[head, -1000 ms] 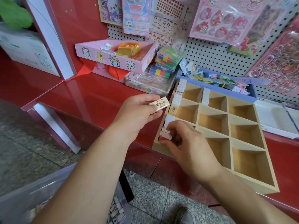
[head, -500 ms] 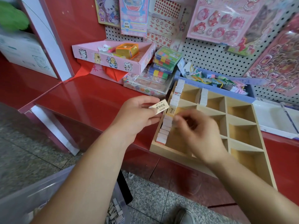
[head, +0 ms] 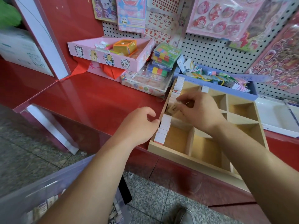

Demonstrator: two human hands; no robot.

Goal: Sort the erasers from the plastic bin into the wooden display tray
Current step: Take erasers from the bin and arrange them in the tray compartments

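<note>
Head view: one eraser point(head: 174, 109), a tan block with dark print, is pinched in the fingers point(head: 186, 98) of the right hand point(head: 199, 110), low over the middle cell of the left column of the wooden display tray point(head: 176, 155). It looks about to join the rows there, though I cannot tell whether it touches the wood yet. The left hand point(head: 139, 125) hangs just left of the tray, its fingers loosely curled and holding nothing, fingertips at the tray's left wall.

White erasers already stand on edge in a near row point(head: 164, 126) along that wall and a far row point(head: 178, 86) beyond the right hand. A short stack point(head: 204, 89) sits in the next column, at the far end. The remaining cells to the right show bare wood.

Down at the near left, below the red desk point(head: 97, 101), the plastic bin point(head: 32, 189) holds loose erasers point(head: 114, 213). By my judgement the sorting is in its early part: one column partly filled and most of the tray to go
</note>
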